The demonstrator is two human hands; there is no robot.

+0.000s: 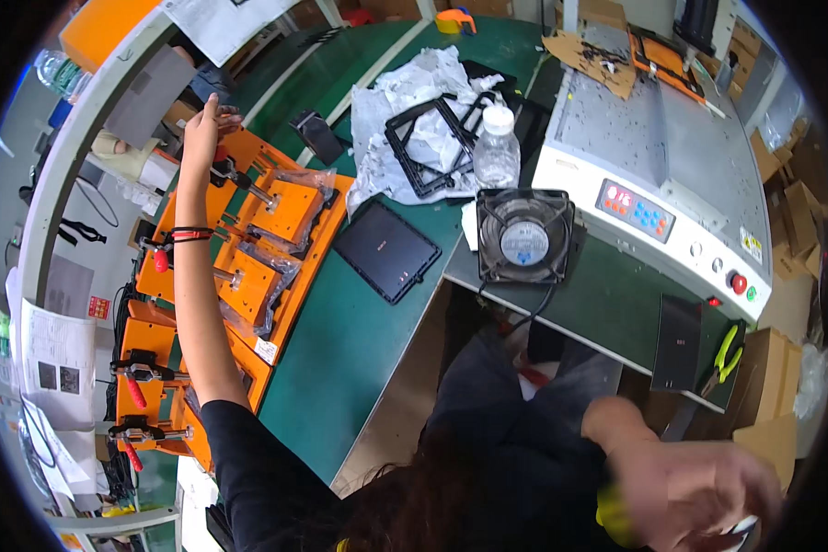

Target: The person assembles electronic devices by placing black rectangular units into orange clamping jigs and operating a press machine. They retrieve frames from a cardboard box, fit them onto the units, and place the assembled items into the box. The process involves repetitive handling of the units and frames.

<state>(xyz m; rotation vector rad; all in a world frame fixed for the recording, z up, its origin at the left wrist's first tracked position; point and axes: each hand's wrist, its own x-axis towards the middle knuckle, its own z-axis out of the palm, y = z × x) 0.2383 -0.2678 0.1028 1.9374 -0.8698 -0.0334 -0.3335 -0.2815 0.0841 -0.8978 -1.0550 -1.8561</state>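
My left arm reaches over an orange fixture [276,216] with metal toggle clamps. My left hand [212,127] is by the far toggle clamp [230,177], fingers curled; what they hold is hidden. Dark parts in clear plastic film [276,276] lie under the orange clamp blocks. At the lower right my right hand [695,488] is smeared by motion, with a small whitish thing [743,526] near its fingers that I cannot make out. A black rectangular panel [388,250] lies flat on the green table [317,368], right of the fixture.
Black frames [423,152] rest on crumpled white wrap [377,110]. A clear bottle [497,152] stands behind a black fan [524,239]. Right of it is a white-fronted machine [607,198]. A dark panel [677,342] and green-handled pliers [727,354] lie near the table's right edge.
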